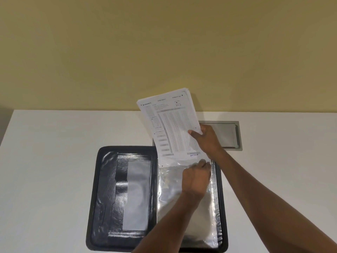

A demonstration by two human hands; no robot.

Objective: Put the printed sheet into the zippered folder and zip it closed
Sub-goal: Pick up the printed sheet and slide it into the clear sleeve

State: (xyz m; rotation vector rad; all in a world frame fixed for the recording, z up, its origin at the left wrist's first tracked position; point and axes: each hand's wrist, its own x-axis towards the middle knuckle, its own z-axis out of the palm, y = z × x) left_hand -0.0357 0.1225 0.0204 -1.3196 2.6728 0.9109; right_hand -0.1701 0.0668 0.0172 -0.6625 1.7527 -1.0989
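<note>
A black zippered folder (105, 194) lies spread flat on the white table, with pockets on its left half and a clear plastic sleeve (175, 203) on its right half. The printed sheet (171, 125), a thin stack of forms, stands tilted upright over the far edge of the sleeve, its lower edge inside the sleeve's mouth. My right hand (206, 139) grips the sheet's right edge. My left hand (197, 178) pinches the top edge of the plastic sleeve just below the sheet.
The white table (54, 152) meets a yellow wall at the back. A grey recessed cable hatch (228, 134) sits in the table just behind the folder, partly hidden by the sheet and my right hand.
</note>
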